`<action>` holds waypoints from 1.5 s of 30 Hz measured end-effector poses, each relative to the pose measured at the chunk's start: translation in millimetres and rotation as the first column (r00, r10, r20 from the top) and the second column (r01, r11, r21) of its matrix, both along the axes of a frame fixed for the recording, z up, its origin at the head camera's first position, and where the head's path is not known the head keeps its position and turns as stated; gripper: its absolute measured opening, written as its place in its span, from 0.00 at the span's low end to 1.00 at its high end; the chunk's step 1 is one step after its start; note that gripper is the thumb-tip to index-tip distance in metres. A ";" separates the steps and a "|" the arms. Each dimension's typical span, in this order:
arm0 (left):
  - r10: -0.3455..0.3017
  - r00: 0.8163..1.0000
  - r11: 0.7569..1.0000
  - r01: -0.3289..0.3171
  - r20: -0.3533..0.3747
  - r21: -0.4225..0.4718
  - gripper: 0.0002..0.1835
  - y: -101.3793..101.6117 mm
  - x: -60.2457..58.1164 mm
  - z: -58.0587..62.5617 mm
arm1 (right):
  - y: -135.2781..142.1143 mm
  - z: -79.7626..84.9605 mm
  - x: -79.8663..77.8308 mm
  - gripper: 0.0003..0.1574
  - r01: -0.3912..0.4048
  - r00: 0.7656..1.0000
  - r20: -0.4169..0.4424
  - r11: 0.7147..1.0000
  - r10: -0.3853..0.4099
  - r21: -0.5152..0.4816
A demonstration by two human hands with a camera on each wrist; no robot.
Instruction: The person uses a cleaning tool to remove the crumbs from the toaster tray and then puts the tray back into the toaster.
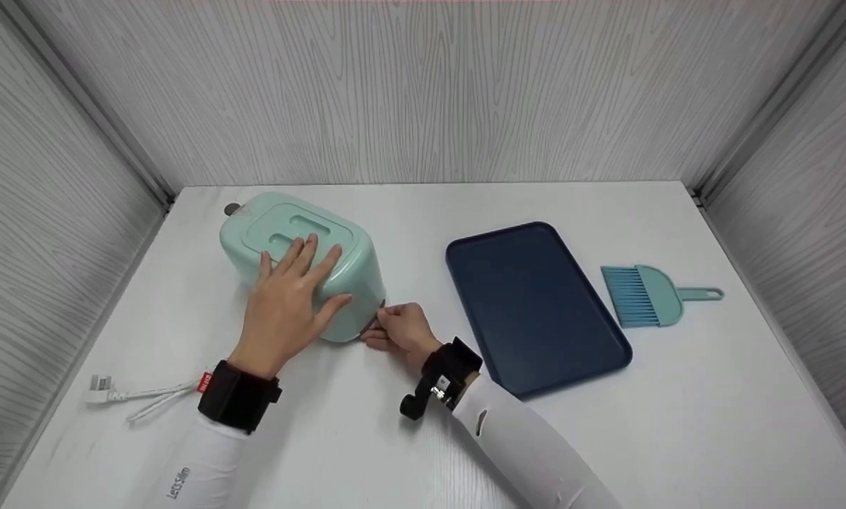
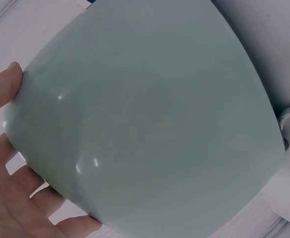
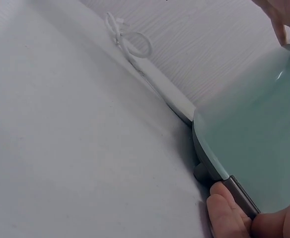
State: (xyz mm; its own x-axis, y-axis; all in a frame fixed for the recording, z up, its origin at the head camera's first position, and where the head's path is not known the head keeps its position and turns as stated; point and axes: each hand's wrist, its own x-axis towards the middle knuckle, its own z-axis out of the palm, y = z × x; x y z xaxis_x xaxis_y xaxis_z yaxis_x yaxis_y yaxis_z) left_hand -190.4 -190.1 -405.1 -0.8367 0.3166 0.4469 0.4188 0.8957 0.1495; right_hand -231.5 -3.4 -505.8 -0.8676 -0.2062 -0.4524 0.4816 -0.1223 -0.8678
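A mint-green appliance (image 1: 253, 233), which looks like a toaster, stands at the left of the table with two oblong recesses on top. My left hand (image 1: 281, 304) rests on it, fingers spread over the top and thumb along the near side. Low at its right end, my right hand (image 1: 401, 329) pinches a dark brown tab (image 3: 241, 197) at the base between thumb and fingers. A small black foot (image 3: 203, 172) shows beside that tab in the right wrist view. The left wrist view is mostly filled by the glossy green side (image 2: 160, 119).
A dark blue tray (image 1: 536, 311) lies right of my right hand. Farther right is a mint-green hand brush (image 1: 659, 297) with blue bristles. A white cord (image 1: 157, 396) with a plug (image 1: 100, 390) lies at the left, partly behind my left wrist. Panels enclose the table.
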 end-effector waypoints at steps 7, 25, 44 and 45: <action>0.003 1.000 1.000 -0.003 -0.002 0.010 0.37 -2.6 0.8 -0.8 | -0.2 1.5 -0.1 0.12 -0.038 0.999 0.018 0.999 0.038 0.004; 0.007 1.000 1.000 -0.007 0.001 0.013 0.37 0.2 0.2 -0.8 | 5.5 6.2 -1.5 0.09 -0.093 0.996 0.004 0.994 0.093 0.061; 0.012 1.000 1.000 -0.012 -0.011 0.022 0.37 -3.5 1.1 -1.1 | 16.2 4.8 3.2 0.09 -0.128 0.992 0.007 0.990 0.128 0.055; 0.013 1.000 1.000 -0.013 -0.009 0.021 0.37 -3.8 1.0 -1.0 | 16.1 4.7 3.3 0.09 -0.127 0.992 0.007 0.991 0.126 0.050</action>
